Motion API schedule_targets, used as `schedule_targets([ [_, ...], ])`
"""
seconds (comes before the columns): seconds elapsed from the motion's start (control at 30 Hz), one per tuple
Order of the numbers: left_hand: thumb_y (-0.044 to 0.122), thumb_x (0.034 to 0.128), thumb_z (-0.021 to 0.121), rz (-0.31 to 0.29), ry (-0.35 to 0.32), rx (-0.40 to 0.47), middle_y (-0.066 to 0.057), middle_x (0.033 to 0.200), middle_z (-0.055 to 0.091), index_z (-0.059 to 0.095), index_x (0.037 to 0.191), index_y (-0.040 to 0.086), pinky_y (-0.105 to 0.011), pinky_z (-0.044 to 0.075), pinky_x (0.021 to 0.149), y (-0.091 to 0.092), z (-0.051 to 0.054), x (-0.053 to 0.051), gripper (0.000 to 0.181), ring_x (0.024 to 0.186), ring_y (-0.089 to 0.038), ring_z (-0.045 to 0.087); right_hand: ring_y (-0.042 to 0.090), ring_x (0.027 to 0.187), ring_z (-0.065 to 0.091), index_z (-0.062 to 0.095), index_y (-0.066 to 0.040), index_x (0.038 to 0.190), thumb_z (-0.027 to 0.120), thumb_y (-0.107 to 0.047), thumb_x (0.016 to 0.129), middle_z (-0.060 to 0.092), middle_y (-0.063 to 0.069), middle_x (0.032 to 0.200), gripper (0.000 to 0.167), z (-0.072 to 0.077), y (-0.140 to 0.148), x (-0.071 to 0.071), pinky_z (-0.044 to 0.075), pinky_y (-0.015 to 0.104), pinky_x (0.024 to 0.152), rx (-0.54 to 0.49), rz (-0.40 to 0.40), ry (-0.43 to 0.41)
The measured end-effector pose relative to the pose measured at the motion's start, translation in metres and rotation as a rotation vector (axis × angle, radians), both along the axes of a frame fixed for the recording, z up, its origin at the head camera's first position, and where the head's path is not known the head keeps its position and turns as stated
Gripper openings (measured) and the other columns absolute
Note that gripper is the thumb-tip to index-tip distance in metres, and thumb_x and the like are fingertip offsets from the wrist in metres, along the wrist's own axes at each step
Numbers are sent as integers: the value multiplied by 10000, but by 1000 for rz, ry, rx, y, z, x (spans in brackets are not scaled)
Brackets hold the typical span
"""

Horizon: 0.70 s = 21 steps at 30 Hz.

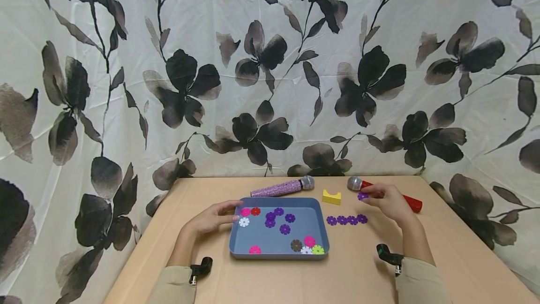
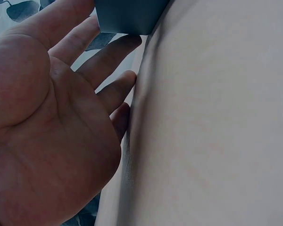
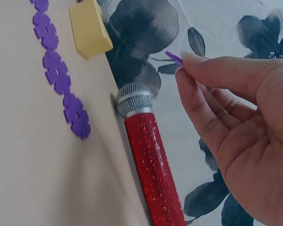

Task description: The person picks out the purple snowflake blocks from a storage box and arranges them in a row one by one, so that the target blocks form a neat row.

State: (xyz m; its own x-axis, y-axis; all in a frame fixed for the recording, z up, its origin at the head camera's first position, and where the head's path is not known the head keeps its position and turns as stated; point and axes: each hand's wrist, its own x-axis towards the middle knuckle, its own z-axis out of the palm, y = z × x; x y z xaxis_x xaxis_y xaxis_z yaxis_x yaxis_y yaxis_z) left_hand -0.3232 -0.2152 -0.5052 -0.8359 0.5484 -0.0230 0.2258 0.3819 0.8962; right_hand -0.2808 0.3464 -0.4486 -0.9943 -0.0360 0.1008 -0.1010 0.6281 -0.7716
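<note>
My right hand [image 1: 388, 201] pinches a purple interlocking flower disc [image 3: 173, 57] between thumb and index finger, above the red microphone. In front of that hand, several purple flower discs [image 1: 342, 220] lie in a row on the table; whether they are joined I cannot tell. My left hand [image 1: 213, 218] touches the left edge of a blue-grey tray [image 1: 270, 250], its fingers fairly straight in the left wrist view. Inside the tray are loose discs: a purple group [image 1: 270, 223] in the middle, with pink, red, white, brown and yellow-green ones nearer the sides.
A purple glittery microphone [image 1: 280, 188] lies behind the tray. To its right stands a yellow notched block [image 1: 331, 197]. The red glittery microphone [image 3: 153, 165] rests at the back right. A floral cloth [image 1: 253, 83] hangs behind the wooden table [image 1: 287, 280].
</note>
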Motion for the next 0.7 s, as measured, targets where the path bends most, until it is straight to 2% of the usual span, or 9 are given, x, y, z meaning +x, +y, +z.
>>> schedule_targets([
  [0.37,249,1018,685,10,13,-16,-144,1621,454,530,1524,155,-613,258,1262,0,0,1,538,1521,-414,375,264,957,631,738,6,1216,774,-63,920,732,182,1114,306,-12,15,-1,548,196,750,76,-17,18],
  [0.7,246,1018,686,7,-3,-1,-146,1632,439,520,1531,142,-614,254,1263,1,0,2,550,1528,-419,361,305,1019,596,743,9,1213,778,-41,901,711,192,1148,318,-22,26,0,538,307,804,122,-11,-51],
])
